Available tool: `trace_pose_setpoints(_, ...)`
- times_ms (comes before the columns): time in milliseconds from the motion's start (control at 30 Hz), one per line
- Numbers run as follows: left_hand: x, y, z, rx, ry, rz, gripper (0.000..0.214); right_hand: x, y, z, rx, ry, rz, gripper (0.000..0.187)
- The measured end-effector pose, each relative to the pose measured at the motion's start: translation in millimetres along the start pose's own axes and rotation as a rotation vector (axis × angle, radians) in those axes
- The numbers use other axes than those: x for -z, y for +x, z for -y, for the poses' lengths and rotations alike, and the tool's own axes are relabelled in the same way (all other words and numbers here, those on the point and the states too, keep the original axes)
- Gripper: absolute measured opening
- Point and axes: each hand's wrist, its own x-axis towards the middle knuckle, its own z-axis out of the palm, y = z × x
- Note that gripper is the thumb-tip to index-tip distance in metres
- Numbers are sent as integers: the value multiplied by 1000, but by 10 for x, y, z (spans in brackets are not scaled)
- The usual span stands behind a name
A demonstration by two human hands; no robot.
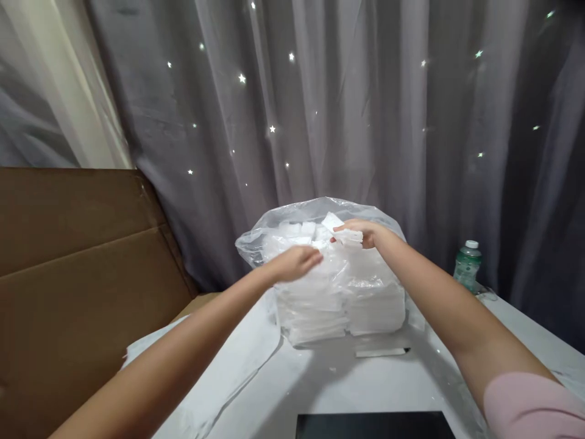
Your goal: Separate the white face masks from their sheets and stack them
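A clear plastic bag (375, 286) full of stacked white packets stands at the far middle of the white table (347, 384). My left hand (297, 263) rests on the bag's near top edge, fingers curled on the plastic. My right hand (361, 233) reaches into the bag's open top and pinches a few white packets (336, 224). Both arms stretch forward over the table.
A large brown cardboard box (82, 274) stands at the left. A small green-labelled bottle (467, 265) sits at the back right. A white strip (381, 352) lies just in front of the bag, a black flat object (372, 425) at the near edge. Grey curtains hang behind.
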Motion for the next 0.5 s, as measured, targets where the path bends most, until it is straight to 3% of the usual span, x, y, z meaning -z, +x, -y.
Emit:
trace_pose_setpoints(67, 128, 260, 224, 157, 16, -63, 38, 28, 48, 19, -70, -72, 17, 5)
trace_pose_setpoints(200, 146, 678, 595, 359, 40, -22, 30, 19, 131, 143, -110, -197, -13, 10)
trace_pose_setpoints(333, 101, 868, 818, 468, 96, -60, 32, 54, 241, 304, -129, -322, -39, 11)
trace_pose_setpoints(500, 301, 1026, 1022, 592, 170, -254, 43, 21, 499, 382, -139, -398, -70, 10)
